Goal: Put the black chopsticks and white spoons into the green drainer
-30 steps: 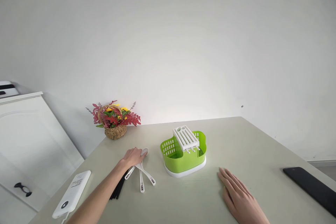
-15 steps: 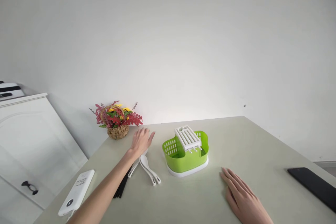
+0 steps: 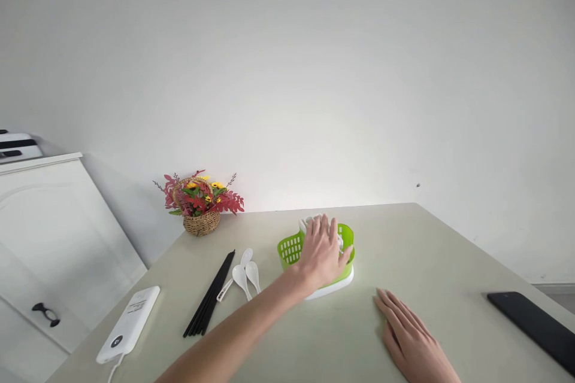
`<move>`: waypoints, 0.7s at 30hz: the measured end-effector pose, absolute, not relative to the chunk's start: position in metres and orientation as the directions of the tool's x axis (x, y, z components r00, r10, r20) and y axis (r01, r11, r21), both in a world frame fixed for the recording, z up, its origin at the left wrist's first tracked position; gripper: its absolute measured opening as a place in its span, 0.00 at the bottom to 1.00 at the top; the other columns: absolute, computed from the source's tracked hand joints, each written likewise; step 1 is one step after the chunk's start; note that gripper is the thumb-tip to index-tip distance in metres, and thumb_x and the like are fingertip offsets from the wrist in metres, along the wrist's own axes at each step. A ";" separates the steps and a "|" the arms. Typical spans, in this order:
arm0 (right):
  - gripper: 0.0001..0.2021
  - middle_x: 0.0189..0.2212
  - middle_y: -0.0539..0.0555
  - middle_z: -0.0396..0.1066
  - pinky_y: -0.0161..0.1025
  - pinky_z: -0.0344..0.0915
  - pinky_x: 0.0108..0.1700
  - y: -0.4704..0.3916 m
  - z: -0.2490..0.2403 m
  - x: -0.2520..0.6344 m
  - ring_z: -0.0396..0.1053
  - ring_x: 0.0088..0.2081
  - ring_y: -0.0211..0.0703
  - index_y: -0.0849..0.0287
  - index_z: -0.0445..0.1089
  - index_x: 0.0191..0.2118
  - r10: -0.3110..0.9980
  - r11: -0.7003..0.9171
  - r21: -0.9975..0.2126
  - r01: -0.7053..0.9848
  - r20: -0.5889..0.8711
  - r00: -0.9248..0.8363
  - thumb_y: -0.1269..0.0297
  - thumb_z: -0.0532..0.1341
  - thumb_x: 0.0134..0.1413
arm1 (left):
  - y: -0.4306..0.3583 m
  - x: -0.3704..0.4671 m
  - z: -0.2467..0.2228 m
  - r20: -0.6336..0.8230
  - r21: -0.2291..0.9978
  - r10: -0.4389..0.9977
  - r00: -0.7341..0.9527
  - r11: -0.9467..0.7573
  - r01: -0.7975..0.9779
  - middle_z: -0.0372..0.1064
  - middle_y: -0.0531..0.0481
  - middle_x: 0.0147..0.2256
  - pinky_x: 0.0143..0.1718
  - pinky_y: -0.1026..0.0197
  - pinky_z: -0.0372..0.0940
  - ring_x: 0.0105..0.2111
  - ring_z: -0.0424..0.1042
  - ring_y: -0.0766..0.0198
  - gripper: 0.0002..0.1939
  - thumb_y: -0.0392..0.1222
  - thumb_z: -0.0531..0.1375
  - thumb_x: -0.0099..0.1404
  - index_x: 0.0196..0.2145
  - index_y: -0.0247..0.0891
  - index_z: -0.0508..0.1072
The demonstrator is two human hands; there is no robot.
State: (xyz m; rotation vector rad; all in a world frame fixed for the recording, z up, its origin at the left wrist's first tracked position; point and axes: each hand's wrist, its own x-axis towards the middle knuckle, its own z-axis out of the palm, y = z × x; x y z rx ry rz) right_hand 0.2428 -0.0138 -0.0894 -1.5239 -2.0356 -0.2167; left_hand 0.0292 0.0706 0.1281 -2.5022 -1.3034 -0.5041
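My left hand [image 3: 321,251] is over the green basket [image 3: 290,251], its fingers stretched across the white slotted rack [image 3: 303,224] and hiding most of it. Whether the fingers touch the rack, I cannot tell. A white base [image 3: 335,289] shows under the basket. Flat on the table, to the right of the basket, lies my right hand [image 3: 413,338] with nothing in it. Three white spoons [image 3: 252,275] rest left of the basket, partly behind my left forearm. Beside them is a bundle of black chopsticks [image 3: 210,299].
A wicker basket of flowers [image 3: 202,222] stands at the table's back left. Near the left edge lies a white power bank [image 3: 129,324] with a cable. A black phone [image 3: 532,326] is at the right edge. A white cabinet [image 3: 54,239] stands left of the table [image 3: 377,239].
My left hand has moved right, from above the spoons to over the green basket, leaving the spoon bowls and chopsticks uncovered. My right hand has stayed flat on the table.
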 end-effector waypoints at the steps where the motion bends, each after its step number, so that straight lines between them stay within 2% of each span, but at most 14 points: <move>1: 0.25 0.67 0.53 0.63 0.53 0.69 0.62 -0.014 -0.089 0.243 0.62 0.67 0.53 0.55 0.64 0.66 0.823 0.338 -0.205 0.919 0.539 -0.182 0.57 0.52 0.68 | 0.079 0.026 0.126 0.435 -0.094 0.715 0.547 -0.568 0.817 0.56 0.25 0.67 0.68 0.37 0.51 0.68 0.54 0.40 0.34 0.54 0.47 0.75 0.66 0.22 0.58; 5: 0.25 0.67 0.52 0.62 0.54 0.69 0.62 -0.014 -0.088 0.244 0.62 0.67 0.53 0.55 0.64 0.66 0.825 0.340 -0.192 0.920 0.531 -0.194 0.56 0.52 0.68 | 0.123 0.001 0.127 0.512 -0.110 0.676 0.529 -0.559 0.822 0.59 0.31 0.66 0.69 0.37 0.49 0.67 0.58 0.43 0.26 0.48 0.51 0.75 0.62 0.28 0.66; 7: 0.25 0.68 0.52 0.62 0.53 0.69 0.63 -0.014 -0.088 0.245 0.62 0.67 0.53 0.54 0.64 0.67 0.834 0.332 -0.205 0.920 0.520 -0.185 0.56 0.52 0.68 | 0.145 -0.020 0.129 0.528 -0.072 0.696 0.486 -0.534 0.842 0.63 0.35 0.64 0.68 0.37 0.52 0.65 0.61 0.45 0.23 0.46 0.53 0.74 0.62 0.33 0.68; 10: 0.26 0.69 0.51 0.60 0.52 0.68 0.63 -0.015 -0.087 0.247 0.61 0.67 0.52 0.52 0.62 0.68 0.852 0.333 -0.213 0.919 0.486 -0.196 0.55 0.52 0.68 | 0.171 -0.062 0.130 0.526 -0.026 0.721 0.450 -0.515 0.857 0.66 0.42 0.63 0.67 0.43 0.57 0.64 0.63 0.52 0.20 0.42 0.54 0.74 0.61 0.38 0.68; 13: 0.27 0.70 0.50 0.58 0.51 0.69 0.63 -0.016 -0.087 0.248 0.59 0.68 0.52 0.51 0.60 0.69 0.864 0.336 -0.213 0.917 0.458 -0.211 0.55 0.53 0.68 | 0.183 -0.108 0.132 0.545 0.002 0.743 0.389 -0.465 0.885 0.65 0.42 0.64 0.68 0.42 0.56 0.65 0.62 0.53 0.21 0.39 0.53 0.74 0.62 0.39 0.67; 17: 0.26 0.69 0.51 0.58 0.52 0.69 0.63 -0.017 -0.085 0.248 0.59 0.68 0.53 0.54 0.62 0.68 0.871 0.316 -0.219 0.923 0.453 -0.191 0.55 0.52 0.68 | 0.185 -0.161 0.138 0.553 0.036 0.774 0.307 -0.391 0.920 0.65 0.44 0.64 0.67 0.39 0.56 0.66 0.60 0.51 0.21 0.40 0.53 0.73 0.62 0.41 0.68; 21: 0.27 0.70 0.50 0.57 0.51 0.69 0.63 -0.017 -0.086 0.249 0.59 0.68 0.52 0.52 0.60 0.69 0.876 0.335 -0.212 0.918 0.430 -0.220 0.55 0.53 0.68 | 0.180 -0.202 0.146 0.533 0.053 0.801 0.271 -0.352 0.935 0.66 0.44 0.63 0.66 0.44 0.59 0.65 0.61 0.52 0.21 0.41 0.51 0.73 0.61 0.40 0.69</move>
